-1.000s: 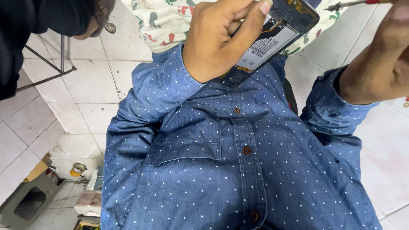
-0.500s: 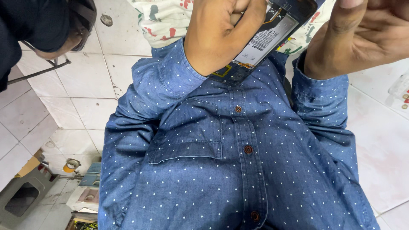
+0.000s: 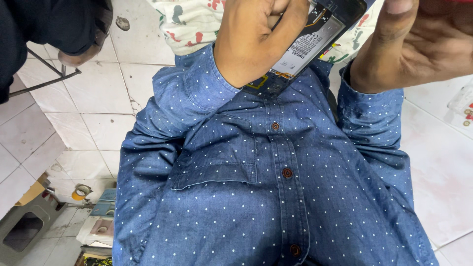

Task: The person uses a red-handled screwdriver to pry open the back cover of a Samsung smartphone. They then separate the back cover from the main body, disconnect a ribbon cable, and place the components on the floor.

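A dark blue button-up shirt with small white dots (image 3: 276, 197) filled most of the view, its brown buttons running down the middle and a chest pocket on the left of the picture. Around it lay a floor of pale square tiles (image 3: 93, 98), stained in places.

The left hand (image 3: 258, 37) came in at the top centre, its dotted sleeve cuff rolled just below the wrist. This hand was clenched around an opened smartphone with its back cover off (image 3: 308, 47), the thumb lying across the upper part of the device. The phone sat at the top of the frame, just above the shirt's collar area. Its long axis ran on a diagonal, from lower left near the cuff up to the upper right, where its far end passed out of the picture. A white rectangular battery with a printed label faced the camera, and dark circuit parts showed at the lower end.

The right hand (image 3: 419, 44) sat at the top right, just beside the phone's upper end, with the thumb pointing upward. Whether it gripped anything could not be told, since its fingers were cut off by the frame edge.

A small roll of yellow tape (image 3: 80, 191) lay on the floor at lower left.
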